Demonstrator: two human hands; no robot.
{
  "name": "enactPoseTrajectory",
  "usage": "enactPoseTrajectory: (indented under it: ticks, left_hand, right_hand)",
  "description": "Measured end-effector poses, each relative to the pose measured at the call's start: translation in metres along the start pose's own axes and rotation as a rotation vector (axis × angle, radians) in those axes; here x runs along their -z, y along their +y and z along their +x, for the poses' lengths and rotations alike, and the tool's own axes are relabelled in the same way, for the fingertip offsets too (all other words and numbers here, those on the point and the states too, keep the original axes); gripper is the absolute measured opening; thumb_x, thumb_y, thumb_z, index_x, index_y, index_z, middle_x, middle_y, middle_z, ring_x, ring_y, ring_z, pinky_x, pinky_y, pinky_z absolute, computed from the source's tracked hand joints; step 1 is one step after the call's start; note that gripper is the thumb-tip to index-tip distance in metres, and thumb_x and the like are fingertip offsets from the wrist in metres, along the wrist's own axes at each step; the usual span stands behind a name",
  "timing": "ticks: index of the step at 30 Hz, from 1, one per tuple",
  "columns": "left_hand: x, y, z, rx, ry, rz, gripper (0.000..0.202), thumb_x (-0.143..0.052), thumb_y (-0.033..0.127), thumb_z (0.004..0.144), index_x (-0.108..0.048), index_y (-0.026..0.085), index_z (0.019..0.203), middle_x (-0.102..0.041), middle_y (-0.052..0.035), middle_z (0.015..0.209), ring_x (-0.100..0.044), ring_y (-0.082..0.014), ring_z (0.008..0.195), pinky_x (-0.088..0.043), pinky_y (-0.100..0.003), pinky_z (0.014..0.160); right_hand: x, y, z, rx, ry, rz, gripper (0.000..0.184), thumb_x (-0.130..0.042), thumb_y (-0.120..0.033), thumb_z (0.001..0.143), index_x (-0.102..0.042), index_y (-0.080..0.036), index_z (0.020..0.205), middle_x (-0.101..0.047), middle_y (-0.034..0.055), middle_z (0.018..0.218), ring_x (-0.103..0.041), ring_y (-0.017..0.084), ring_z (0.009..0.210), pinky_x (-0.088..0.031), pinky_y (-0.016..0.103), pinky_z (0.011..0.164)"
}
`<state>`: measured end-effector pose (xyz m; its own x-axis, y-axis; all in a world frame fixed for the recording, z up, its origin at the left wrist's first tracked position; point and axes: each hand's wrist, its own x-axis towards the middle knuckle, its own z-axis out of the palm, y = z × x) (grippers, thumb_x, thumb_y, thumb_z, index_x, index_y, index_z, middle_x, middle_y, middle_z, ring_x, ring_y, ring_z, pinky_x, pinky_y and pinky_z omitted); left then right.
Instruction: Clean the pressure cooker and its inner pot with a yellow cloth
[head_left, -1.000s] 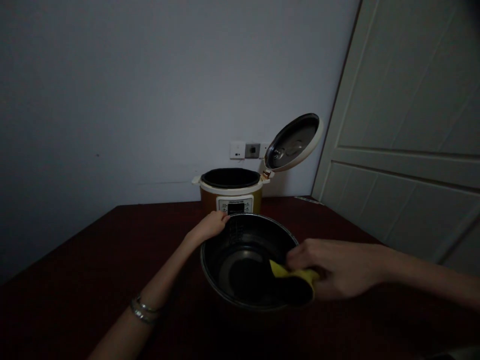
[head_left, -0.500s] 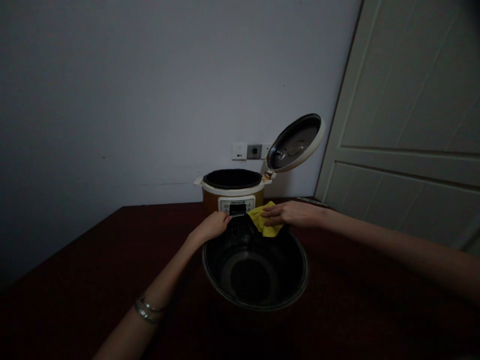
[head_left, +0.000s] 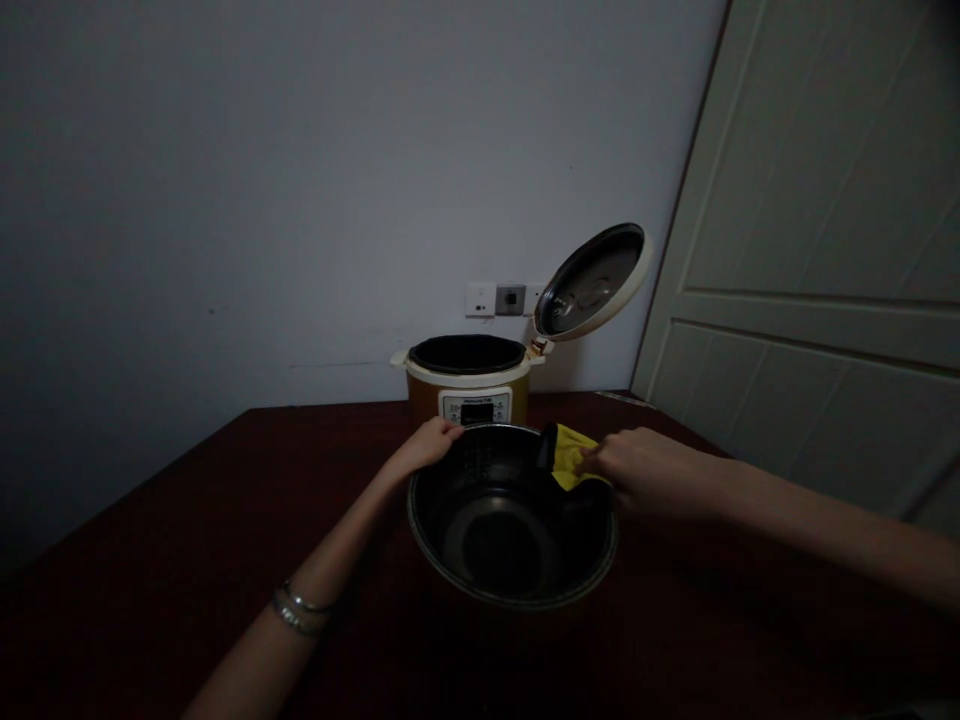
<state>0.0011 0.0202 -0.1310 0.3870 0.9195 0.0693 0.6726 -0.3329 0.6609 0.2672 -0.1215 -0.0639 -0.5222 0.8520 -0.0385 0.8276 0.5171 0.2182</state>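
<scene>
A dark round inner pot (head_left: 501, 540) stands tilted toward me on the table, its inside showing. My left hand (head_left: 430, 444) is closed on the pot's far left rim. At the far right rim my right hand (head_left: 630, 466) grips a yellow cloth (head_left: 572, 455), which lies over the edge and against the inner wall. Part of the cloth looks black. Behind the pot sits the rice cooker body (head_left: 469, 378), orange and white, with a control panel on its front. Its lid (head_left: 596, 283) is raised to the right.
Under everything is a dark red table (head_left: 300, 470), pushed against a pale wall (head_left: 262, 200). Wall sockets (head_left: 495, 299) are just behind the cooker. A white panelled door (head_left: 810, 250) rises on the right.
My right hand has slid the yellow cloth rightward and slightly nearer along the pot's rim. My left hand keeps its hold on the rim.
</scene>
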Motion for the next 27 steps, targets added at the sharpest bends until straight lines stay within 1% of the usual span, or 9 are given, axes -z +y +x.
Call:
enactPoseTrajectory:
  ticks: [2, 5, 10, 13, 16, 18, 21, 24, 27]
  left_hand:
    - [-0.001, -0.003, 0.002, 0.007, 0.000, -0.047, 0.034, -0.042, 0.035, 0.084, -0.052, 0.016, 0.057, -0.052, -0.0003, 0.056, -0.048, -0.0134, 0.057, -0.035, -0.024, 0.054]
    - [-0.002, -0.006, 0.004, 0.044, -0.009, -0.130, 0.036, -0.043, 0.034, 0.084, -0.050, 0.016, 0.054, -0.047, 0.0017, 0.050, -0.042, -0.0106, 0.049, -0.031, -0.024, 0.049]
    - [-0.004, 0.001, 0.002, 0.166, -0.021, -0.421, 0.026, -0.053, 0.028, 0.078, -0.058, 0.013, 0.059, -0.056, -0.0006, 0.054, -0.048, -0.0112, 0.050, -0.037, -0.024, 0.053]
    - [0.002, 0.002, -0.002, 0.162, 0.001, -0.502, 0.023, -0.054, 0.029, 0.078, -0.066, 0.010, 0.077, -0.065, -0.0041, 0.066, -0.057, -0.0138, 0.059, -0.043, -0.026, 0.060]
    - [0.016, -0.008, -0.012, 0.170, -0.017, -0.600, 0.041, -0.041, 0.036, 0.086, -0.063, 0.007, 0.107, -0.071, -0.0127, 0.090, -0.062, -0.0164, 0.074, -0.045, -0.028, 0.068]
    - [0.023, -0.017, -0.023, 0.202, -0.032, -0.649, 0.052, -0.029, 0.041, 0.091, -0.056, 0.007, 0.119, -0.067, -0.0170, 0.109, -0.064, -0.0184, 0.087, -0.046, -0.029, 0.075]
    - [0.023, -0.024, -0.049, 0.243, 0.041, -0.787, 0.059, -0.022, 0.049, 0.092, -0.051, 0.009, 0.124, -0.057, -0.0172, 0.128, -0.059, -0.0210, 0.107, -0.045, -0.031, 0.084]
    - [0.011, -0.017, -0.079, 0.269, 0.114, -1.052, 0.060, -0.028, 0.054, 0.090, -0.053, 0.009, 0.120, -0.057, -0.0172, 0.127, -0.057, -0.0238, 0.111, -0.043, -0.034, 0.090]
    - [0.000, -0.004, -0.102, 0.272, 0.085, -1.292, 0.053, -0.040, 0.052, 0.087, -0.057, 0.010, 0.114, -0.066, -0.0137, 0.113, -0.062, -0.0236, 0.099, -0.043, -0.036, 0.091]
  right_hand:
    - [0.006, -0.024, -0.015, -0.081, -0.022, -0.038, 0.022, -0.047, -0.013, 0.077, -0.069, -0.014, 0.074, -0.069, 0.0134, 0.072, -0.067, 0.027, 0.064, -0.047, 0.034, 0.056]
    - [0.012, -0.058, -0.024, -0.124, -0.033, 0.048, 0.022, -0.047, -0.013, 0.076, -0.068, -0.014, 0.071, -0.069, 0.0136, 0.070, -0.066, 0.026, 0.060, -0.042, 0.031, 0.052]
    - [0.017, -0.092, -0.014, 0.153, 0.005, 0.488, 0.021, -0.043, -0.013, 0.081, -0.064, -0.017, 0.085, -0.068, 0.0053, 0.079, -0.062, 0.015, 0.065, -0.041, 0.023, 0.057]
    - [0.013, -0.098, -0.004, 0.247, 0.043, 0.651, 0.019, -0.042, -0.015, 0.085, -0.061, -0.017, 0.090, -0.066, 0.0026, 0.080, -0.059, 0.013, 0.068, -0.040, 0.022, 0.060]
    - [0.007, -0.097, 0.002, 0.252, 0.121, 0.743, 0.021, -0.048, -0.022, 0.087, -0.060, -0.017, 0.104, -0.067, 0.0030, 0.090, -0.059, 0.014, 0.079, -0.042, 0.024, 0.069]
    - [0.003, -0.095, 0.004, 0.305, 0.151, 0.827, 0.025, -0.051, -0.024, 0.088, -0.059, -0.019, 0.111, -0.067, 0.0026, 0.099, -0.060, 0.014, 0.086, -0.043, 0.024, 0.076]
    - [0.001, -0.095, 0.009, 0.462, 0.146, 0.856, 0.023, -0.048, -0.017, 0.090, -0.062, -0.018, 0.108, -0.068, 0.0014, 0.097, -0.061, 0.012, 0.085, -0.044, 0.022, 0.077]
    - [-0.003, -0.098, 0.021, 0.591, 0.206, 0.759, 0.030, -0.044, -0.011, 0.090, -0.058, -0.016, 0.116, -0.068, 0.0039, 0.100, -0.063, 0.012, 0.089, -0.047, 0.022, 0.078]
    - [-0.009, -0.102, 0.040, 0.731, 0.345, 0.546, 0.039, -0.043, -0.012, 0.091, -0.047, -0.010, 0.129, -0.064, 0.0117, 0.115, -0.061, 0.018, 0.103, -0.049, 0.029, 0.087]
